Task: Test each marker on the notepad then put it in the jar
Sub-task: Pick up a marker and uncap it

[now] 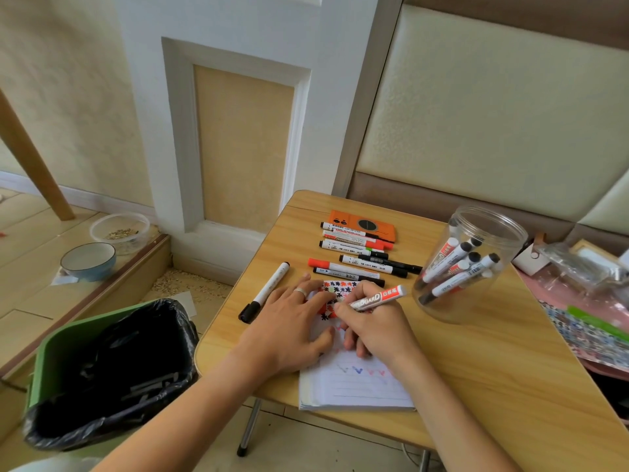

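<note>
Starting at the far left, off the worktop, I see a green bin (pixel 61 362) lined with a black bag on the floor; I cannot make out what lies inside it. Behind it sit a blue bowl (pixel 87 261) and a clear tub (pixel 119 228) holding what looks like seed. On the worktop (pixel 476 369) a lone black-capped marker (pixel 264 291) lies just left of my hands, apart from the rest, though I cannot tell why. My left hand (pixel 289 332) lies flat with fingers spread on the notepad (pixel 357 386), I judge to keep the page from sliding under the stroke. My right hand (pixel 371 330) pinches a red whiteboard marker (pixel 377 298) in a writing grip, tip down on the paper, so I take the testing step to be under way; coloured ticks show lower on the page. Beyond the hands a row of untested markers (pixel 357 257) waits, some resting on an orange case (pixel 362 224). To the right the clear jar (pixel 469 264) leans on its side, mouth away from me, with several markers inside (pixel 456 264), so I judge the task partly done.
</note>
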A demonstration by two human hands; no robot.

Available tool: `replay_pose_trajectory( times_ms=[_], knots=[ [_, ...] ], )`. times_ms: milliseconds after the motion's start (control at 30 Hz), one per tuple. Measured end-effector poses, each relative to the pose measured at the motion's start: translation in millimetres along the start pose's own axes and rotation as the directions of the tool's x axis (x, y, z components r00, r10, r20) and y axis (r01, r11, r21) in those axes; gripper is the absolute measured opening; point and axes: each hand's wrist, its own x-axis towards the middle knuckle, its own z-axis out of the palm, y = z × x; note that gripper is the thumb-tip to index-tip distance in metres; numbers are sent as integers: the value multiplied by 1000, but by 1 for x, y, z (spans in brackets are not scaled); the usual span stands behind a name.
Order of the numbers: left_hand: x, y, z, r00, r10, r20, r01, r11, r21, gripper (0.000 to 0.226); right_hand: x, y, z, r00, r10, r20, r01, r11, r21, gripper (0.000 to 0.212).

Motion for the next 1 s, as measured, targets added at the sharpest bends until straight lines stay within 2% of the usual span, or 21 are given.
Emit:
replay_pose_trajectory(
  times_ms=[267,767,1000],
  knots=[
    [0,0,0,1000,-2,3,2,1000,3,62,3,1,1,997,55,-62,-52,997,56,15],
    [0,0,-1,1000,-3,15,3,1000,-3,63,-1,-2,1,999,33,-28,-34,999,-2,13],
    [0,0,-2,1000,-2,20,2,1000,-2,64,-1,-3,1,999,15,-37,-14,999,38,15]
  ],
)
